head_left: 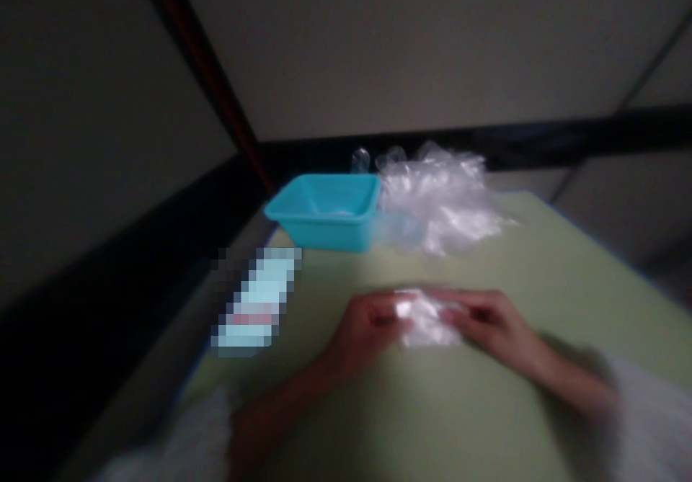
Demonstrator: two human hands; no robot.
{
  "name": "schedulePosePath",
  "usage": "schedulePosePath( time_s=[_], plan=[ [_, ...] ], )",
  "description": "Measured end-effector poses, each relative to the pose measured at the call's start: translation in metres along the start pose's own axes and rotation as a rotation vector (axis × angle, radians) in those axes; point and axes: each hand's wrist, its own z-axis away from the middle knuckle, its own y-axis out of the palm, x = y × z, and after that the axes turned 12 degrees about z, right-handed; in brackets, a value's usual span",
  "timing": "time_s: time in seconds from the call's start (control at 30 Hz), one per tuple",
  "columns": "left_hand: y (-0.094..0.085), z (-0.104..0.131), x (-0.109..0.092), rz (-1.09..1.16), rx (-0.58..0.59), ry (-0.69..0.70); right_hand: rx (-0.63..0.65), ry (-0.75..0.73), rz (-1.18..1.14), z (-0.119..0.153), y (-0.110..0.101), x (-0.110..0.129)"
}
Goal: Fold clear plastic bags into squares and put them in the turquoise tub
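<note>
A small, shiny clear plastic bag (427, 322) is held low over the green table top (432, 410), near the middle of the view. My left hand (370, 327) grips its left side, with fingers closed round the edge. On the right side, my right hand (486, 316) pinches the same bag between thumb and fingers. Blur hides the fingertips and whatever the bag may contain.
Beyond my hands stands a turquoise plastic basin (332, 231). A heap of crumpled clear plastic bags (446, 201) lies right beside it. A pixelated, pale flat object (259, 302) is at the table's left edge. Walls rise behind and to the left.
</note>
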Motion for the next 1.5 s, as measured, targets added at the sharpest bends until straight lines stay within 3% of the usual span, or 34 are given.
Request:
schedulePosePath(
  time_s=[0.57,0.97,1.3,1.5],
  plan=[
    [0.006,0.003,-0.01,0.024,-0.059,-0.098,0.038,0.007,-0.011,0.001,-0.001,-0.005],
    [0.002,0.003,-0.01,-0.064,0.005,-0.126,0.031,0.023,0.041,0.003,-0.001,-0.006],
    [-0.002,-0.001,-0.007,-0.084,-0.057,-0.023,0.015,0.067,-0.055,-0.003,-0.004,-0.007],
    [0.008,0.003,-0.008,0.121,0.008,-0.056,-0.046,0.063,-0.217,-0.004,-0.001,-0.007]
  ],
)
